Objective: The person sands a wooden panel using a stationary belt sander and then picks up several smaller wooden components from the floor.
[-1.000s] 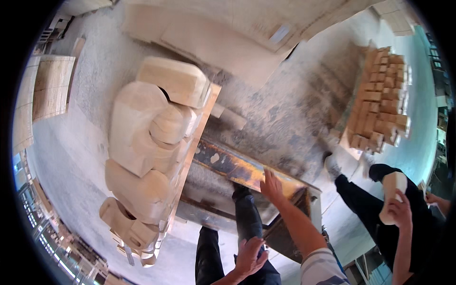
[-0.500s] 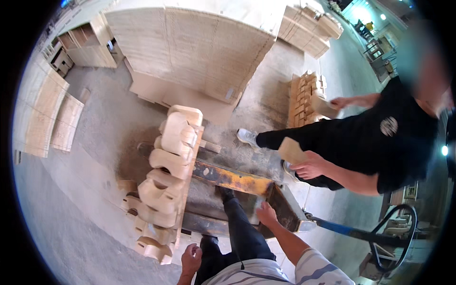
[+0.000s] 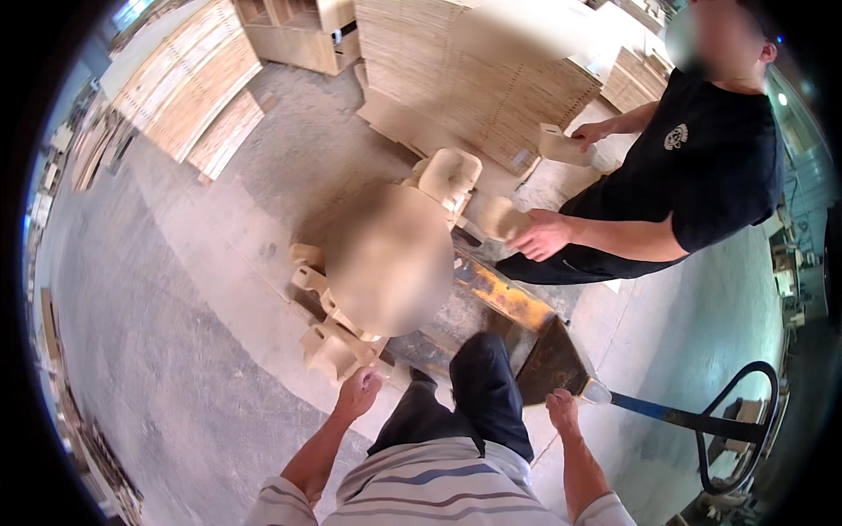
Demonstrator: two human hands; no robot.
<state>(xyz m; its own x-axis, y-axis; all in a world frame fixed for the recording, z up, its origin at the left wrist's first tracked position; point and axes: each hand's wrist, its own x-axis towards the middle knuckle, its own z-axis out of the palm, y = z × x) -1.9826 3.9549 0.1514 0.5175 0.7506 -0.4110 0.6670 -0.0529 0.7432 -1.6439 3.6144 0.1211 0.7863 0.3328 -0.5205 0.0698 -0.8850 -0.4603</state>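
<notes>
My left hand [image 3: 358, 394], fingers curled with nothing visible in them, is just in front of the nearest curved wooden piece [image 3: 336, 351]. My right hand [image 3: 562, 409] is closed like a fist beside the base of the pallet jack [image 3: 555, 359], and I see nothing in it. Several pale wooden pieces with rounded cut-outs are stacked over the jack's forks; a round blur hides the middle of the stack. At its far end lies another wooden piece [image 3: 450, 175]. A co-worker in black holds one wooden block [image 3: 502, 219] low and a second block [image 3: 561, 145] in the other hand.
The jack's looped handle [image 3: 737, 430] reaches out to the right. Its yellow-worn fork [image 3: 500, 294] runs toward the co-worker's legs. Large stacks of wooden panels [image 3: 474, 79] stand at the back, with more panels [image 3: 189, 83] at the far left and an open wooden cabinet [image 3: 303, 35] between.
The view has swung, so the stack sits nearer the middle. The co-worker has come closer to the stack with both blocks. My left hand has come up to the near wooden piece; my right has drawn back.
</notes>
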